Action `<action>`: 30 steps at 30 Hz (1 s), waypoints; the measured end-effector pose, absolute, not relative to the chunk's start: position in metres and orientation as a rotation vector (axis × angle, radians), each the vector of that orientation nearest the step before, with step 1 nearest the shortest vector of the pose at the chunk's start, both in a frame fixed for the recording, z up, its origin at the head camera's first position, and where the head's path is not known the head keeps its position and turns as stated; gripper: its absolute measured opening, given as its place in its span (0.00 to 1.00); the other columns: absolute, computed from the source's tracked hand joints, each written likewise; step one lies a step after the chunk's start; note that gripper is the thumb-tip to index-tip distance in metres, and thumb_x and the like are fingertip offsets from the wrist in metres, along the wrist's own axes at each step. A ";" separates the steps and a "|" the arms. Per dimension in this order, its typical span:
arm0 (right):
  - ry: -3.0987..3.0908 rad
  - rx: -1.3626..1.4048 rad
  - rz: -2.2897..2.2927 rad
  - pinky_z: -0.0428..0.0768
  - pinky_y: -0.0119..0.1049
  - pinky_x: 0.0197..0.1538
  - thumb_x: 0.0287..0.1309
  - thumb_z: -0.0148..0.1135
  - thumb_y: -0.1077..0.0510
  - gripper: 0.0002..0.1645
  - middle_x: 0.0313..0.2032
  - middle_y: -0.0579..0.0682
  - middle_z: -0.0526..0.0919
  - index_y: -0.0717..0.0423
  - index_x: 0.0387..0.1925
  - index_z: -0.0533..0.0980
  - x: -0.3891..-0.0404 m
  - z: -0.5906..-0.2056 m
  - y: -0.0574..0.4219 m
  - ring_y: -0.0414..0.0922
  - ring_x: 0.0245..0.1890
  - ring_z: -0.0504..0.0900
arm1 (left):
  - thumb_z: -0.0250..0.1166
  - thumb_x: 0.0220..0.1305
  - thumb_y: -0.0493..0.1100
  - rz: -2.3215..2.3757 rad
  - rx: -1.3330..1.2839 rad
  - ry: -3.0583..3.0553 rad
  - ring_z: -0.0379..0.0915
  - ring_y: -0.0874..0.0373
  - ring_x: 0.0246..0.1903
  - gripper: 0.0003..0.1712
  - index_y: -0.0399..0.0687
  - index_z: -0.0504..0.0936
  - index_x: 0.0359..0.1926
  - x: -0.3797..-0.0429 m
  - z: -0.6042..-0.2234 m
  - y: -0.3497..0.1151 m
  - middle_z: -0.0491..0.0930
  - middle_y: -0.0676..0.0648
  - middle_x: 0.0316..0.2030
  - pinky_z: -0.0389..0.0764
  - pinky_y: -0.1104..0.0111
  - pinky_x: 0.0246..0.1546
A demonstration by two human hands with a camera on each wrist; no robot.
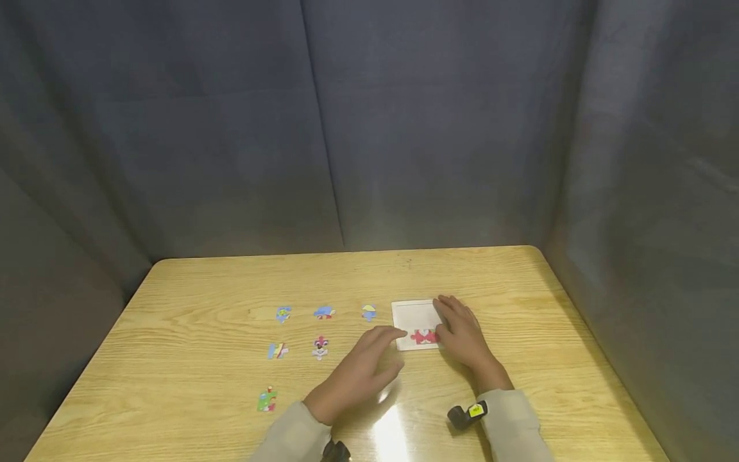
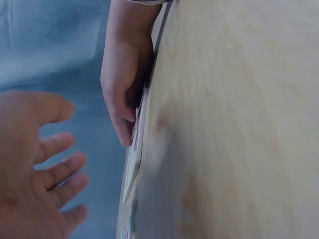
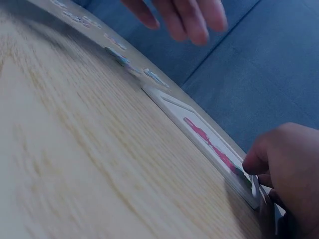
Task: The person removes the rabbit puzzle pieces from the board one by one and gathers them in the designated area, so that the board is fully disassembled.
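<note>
A shallow white puzzle tray point(image 1: 411, 316) lies flat on the table with pink-red puzzle pieces point(image 1: 424, 336) along its near side. My right hand point(image 1: 462, 333) holds the tray's right end, its thumb by the pieces and its fingers reaching to the far edge. It hides that end of the tray. Left of the tray hovers my left hand point(image 1: 360, 372), fingers spread and holding nothing. In the left wrist view the left hand point(image 2: 35, 169) is apart from the tray. The right wrist view shows the right thumb point(image 3: 256, 157) beside a pink piece with some green.
Several loose puzzle pieces lie to the left: a blue-and-yellow one point(image 1: 369, 312), a blue one point(image 1: 324, 312), a dog-face piece point(image 1: 320, 348), a striped one point(image 1: 278, 351) and a green one point(image 1: 267, 399). Dark curtains point(image 1: 346, 128) surround the wooden table point(image 1: 190, 359).
</note>
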State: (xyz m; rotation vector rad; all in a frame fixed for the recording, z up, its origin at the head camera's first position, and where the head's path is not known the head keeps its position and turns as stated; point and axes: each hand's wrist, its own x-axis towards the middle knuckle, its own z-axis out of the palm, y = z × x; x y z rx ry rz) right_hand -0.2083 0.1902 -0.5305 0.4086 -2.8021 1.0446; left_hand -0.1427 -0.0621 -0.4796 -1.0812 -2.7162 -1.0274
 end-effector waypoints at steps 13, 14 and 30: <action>-2.806 0.412 1.050 0.42 0.59 0.73 0.63 0.53 0.60 0.32 0.70 0.58 0.61 0.61 0.69 0.64 -0.209 -0.528 0.190 0.57 0.73 0.50 | 0.56 0.71 0.54 -0.743 -0.920 -2.914 0.49 0.49 0.71 0.34 0.45 0.61 0.72 -0.185 -0.491 -0.007 0.57 0.44 0.71 0.60 0.56 0.69; -2.809 0.408 1.056 0.42 0.59 0.73 0.63 0.53 0.60 0.32 0.71 0.57 0.61 0.61 0.69 0.64 -0.208 -0.529 0.189 0.57 0.73 0.49 | 0.56 0.71 0.54 -0.727 -0.909 -2.940 0.48 0.50 0.71 0.35 0.45 0.60 0.72 -0.185 -0.493 -0.005 0.56 0.43 0.71 0.59 0.56 0.69; -2.795 0.408 1.036 0.43 0.60 0.72 0.62 0.54 0.61 0.33 0.70 0.59 0.61 0.62 0.68 0.64 -0.207 -0.527 0.192 0.58 0.73 0.50 | 0.63 0.67 0.48 -0.787 -0.834 -3.015 0.54 0.52 0.70 0.28 0.45 0.71 0.64 -0.188 -0.504 -0.004 0.61 0.47 0.70 0.65 0.61 0.66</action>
